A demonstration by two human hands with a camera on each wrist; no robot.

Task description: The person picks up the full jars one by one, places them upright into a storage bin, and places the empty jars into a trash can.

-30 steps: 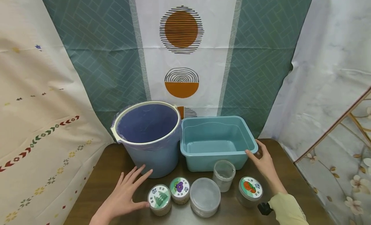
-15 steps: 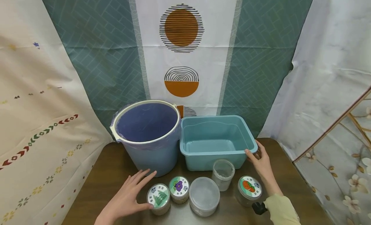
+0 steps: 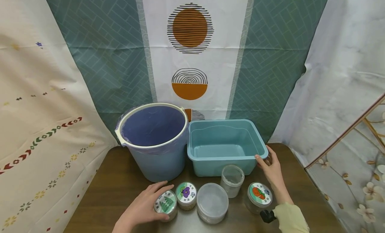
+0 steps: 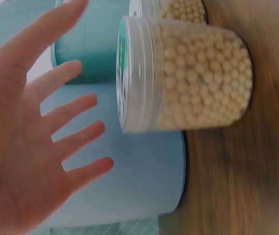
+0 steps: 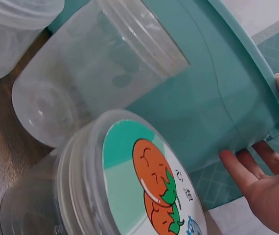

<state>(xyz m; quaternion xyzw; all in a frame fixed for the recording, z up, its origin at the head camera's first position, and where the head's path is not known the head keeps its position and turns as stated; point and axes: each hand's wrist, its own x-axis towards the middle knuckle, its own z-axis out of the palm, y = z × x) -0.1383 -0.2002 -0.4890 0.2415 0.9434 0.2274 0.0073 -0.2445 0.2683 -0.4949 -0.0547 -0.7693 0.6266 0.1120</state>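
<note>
My left hand [image 3: 144, 206] reaches around a jar [image 3: 166, 202] whose lid has a green plant picture. The left wrist view shows that jar [image 4: 203, 78] full of pale round beans, with the spread fingers apart from its lid. At the right, my right hand [image 3: 272, 168] grips the near right corner of a teal plastic basin [image 3: 207, 169]. Its thumb lies on the rim and its fingers are below, against the outer wall [image 5: 193, 122]. The basin stands upright, with nothing seen inside.
A lined blue bucket [image 3: 159, 163] stands left of the basin. Along the front are a purple-flower-lidded jar [image 3: 186, 194], a frosted-lidded container [image 3: 212, 201], a clear jar [image 3: 232, 180] close before the basin, and an orange-fruit-lidded jar [image 3: 259, 196]. Fabric hangs around the wooden table [image 3: 99, 196].
My left hand has moved right, from beside the green-plant-lidded jar to around it, its fingers behind and thumb in front. The right hand stays on the basin's corner.
</note>
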